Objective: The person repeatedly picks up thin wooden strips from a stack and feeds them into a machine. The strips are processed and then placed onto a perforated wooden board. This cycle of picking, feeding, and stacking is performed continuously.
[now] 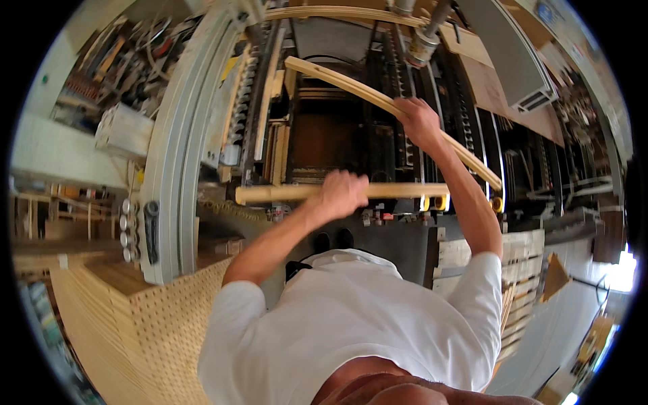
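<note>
My left hand point(342, 192) is closed round a pale wooden strip point(277, 194) that lies crosswise in front of my body, at the near side of a machine. Slightly blurred, its fingers wrap over the top of the wood. Farther off and to the right, my right hand point(420, 123) grips a second wooden strip point(341, 81) near its middle. That one slants from the far left down to the near right, above the machine bed point(324, 138). Its near end passes beyond my right forearm. My palms and the undersides of both strips are hidden.
A grey metal beam point(177, 162) runs along the left, with a black wrench point(152, 233) on it. Stacked panels with rows of holes point(179, 317) stand at the near left. A metal cylinder point(423, 48) hangs over the far right. Wooden slats point(520, 256) lie at the near right.
</note>
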`<action>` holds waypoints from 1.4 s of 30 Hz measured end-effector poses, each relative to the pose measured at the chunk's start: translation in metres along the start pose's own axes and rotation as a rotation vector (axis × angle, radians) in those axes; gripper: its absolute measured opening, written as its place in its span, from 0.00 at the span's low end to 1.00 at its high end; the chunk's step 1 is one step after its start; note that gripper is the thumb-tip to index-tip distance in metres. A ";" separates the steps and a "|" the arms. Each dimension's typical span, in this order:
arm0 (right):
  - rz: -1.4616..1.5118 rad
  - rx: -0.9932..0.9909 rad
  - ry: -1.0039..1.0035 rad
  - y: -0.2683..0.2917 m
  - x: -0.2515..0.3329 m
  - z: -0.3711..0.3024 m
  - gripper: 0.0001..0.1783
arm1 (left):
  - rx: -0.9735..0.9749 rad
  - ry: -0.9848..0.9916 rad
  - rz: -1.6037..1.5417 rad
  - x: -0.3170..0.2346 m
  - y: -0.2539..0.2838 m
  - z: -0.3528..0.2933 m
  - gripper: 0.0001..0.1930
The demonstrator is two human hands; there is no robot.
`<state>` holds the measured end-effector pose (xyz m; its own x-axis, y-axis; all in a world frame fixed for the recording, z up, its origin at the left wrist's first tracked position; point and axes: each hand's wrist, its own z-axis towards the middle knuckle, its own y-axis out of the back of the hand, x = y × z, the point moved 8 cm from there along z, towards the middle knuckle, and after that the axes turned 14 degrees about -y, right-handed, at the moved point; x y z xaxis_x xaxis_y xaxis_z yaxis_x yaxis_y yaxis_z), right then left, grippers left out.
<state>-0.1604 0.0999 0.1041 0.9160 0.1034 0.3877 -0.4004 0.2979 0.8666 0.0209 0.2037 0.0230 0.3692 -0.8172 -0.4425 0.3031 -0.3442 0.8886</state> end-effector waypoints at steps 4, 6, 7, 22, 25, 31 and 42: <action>0.025 -0.015 0.146 -0.074 0.012 0.078 0.16 | -0.057 0.267 -0.289 -0.046 -0.019 -0.077 0.18; -0.010 -0.020 0.166 -0.106 0.020 0.107 0.16 | -0.143 0.408 -0.325 -0.053 -0.019 -0.119 0.17; -0.037 -0.026 0.170 -0.119 0.019 0.121 0.16 | -0.197 0.517 -0.332 -0.055 -0.018 -0.142 0.17; -0.280 -0.061 0.067 -0.156 -0.010 0.209 0.12 | -0.640 1.341 -0.300 -0.118 -0.076 -0.307 0.18; -0.271 -0.083 0.062 -0.159 -0.005 0.210 0.11 | -0.661 1.343 -0.270 -0.115 -0.082 -0.312 0.17; -0.266 -0.064 0.080 -0.155 -0.001 0.206 0.10 | -0.650 1.322 -0.235 -0.115 -0.068 -0.313 0.16; -0.412 0.108 -0.053 -0.165 -0.002 0.216 0.13 | -0.933 1.419 -0.297 -0.241 0.025 -0.358 0.17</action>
<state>-0.1024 -0.1543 0.0284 0.9985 -0.0530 0.0157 -0.0046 0.2029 0.9792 0.2538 0.5577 0.1092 0.4813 0.4107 -0.7744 0.6770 0.3871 0.6260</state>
